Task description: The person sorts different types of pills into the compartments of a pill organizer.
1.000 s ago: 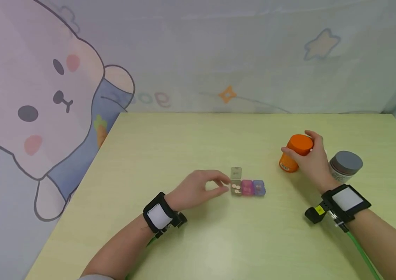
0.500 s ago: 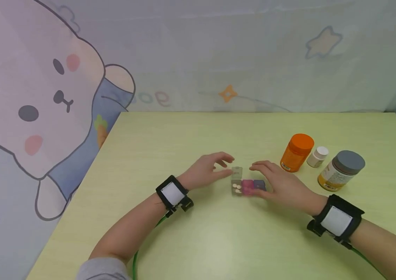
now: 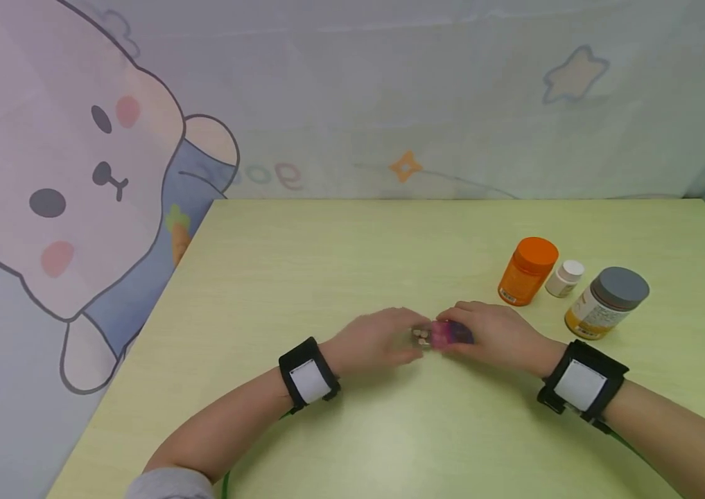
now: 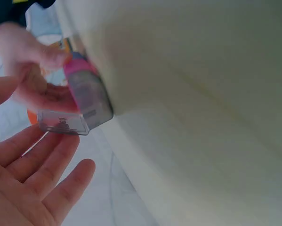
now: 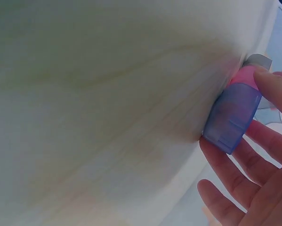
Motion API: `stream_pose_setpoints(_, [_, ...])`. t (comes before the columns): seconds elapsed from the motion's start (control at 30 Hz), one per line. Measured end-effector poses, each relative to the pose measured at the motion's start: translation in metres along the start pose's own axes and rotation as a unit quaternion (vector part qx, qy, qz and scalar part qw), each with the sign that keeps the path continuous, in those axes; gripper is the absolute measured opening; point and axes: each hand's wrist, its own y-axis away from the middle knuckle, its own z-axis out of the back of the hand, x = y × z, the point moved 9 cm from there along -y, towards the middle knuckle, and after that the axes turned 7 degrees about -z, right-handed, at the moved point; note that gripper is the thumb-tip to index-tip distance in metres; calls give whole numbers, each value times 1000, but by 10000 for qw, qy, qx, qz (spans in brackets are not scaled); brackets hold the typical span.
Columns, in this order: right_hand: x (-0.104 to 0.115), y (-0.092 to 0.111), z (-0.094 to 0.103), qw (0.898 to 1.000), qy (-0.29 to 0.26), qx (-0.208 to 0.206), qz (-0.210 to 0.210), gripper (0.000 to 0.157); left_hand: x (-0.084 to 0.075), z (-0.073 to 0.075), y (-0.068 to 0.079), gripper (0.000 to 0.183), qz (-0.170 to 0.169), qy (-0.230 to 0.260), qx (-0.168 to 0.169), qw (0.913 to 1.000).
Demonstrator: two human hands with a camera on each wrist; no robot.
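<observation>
A small pill organizer [image 3: 441,335] with grey, pink and blue-purple compartments lies on the table. My right hand [image 3: 505,337] grips it, with the thumb at the pink part in the right wrist view and fingers along the far side. Pale tablets [image 3: 421,337] show in the grey compartment at the left end. Its clear lid [image 4: 63,122] stands swung out from the box in the left wrist view. Fingertips of my left hand [image 3: 377,339] reach behind that lid, right at its edge, with the fingers mostly straight and the thumb apart.
To the right stand an orange bottle [image 3: 527,272], a small white bottle [image 3: 565,278] and a larger jar with a grey lid [image 3: 608,303]. A printed cloth backdrop [image 3: 352,97] rises behind the table [image 3: 327,256].
My right hand has left the orange bottle, which stays standing, and moved left onto the pill organizer. The left hand rose, then came down to the organizer's lid, which has swung up from lying flat.
</observation>
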Motion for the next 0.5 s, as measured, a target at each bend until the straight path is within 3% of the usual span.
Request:
stream_pose_setpoints(0.3, [-2, -1, -2, 9999, -102, -19, -1, 39, -17, -14, 5, 49, -465, -1354, 480, 9885])
stream_pose_setpoints(0.5, [1, -3, -2, 9998, -181, -59, 47, 39, -22, -11, 1, 38, -529, -1769, 289, 9824])
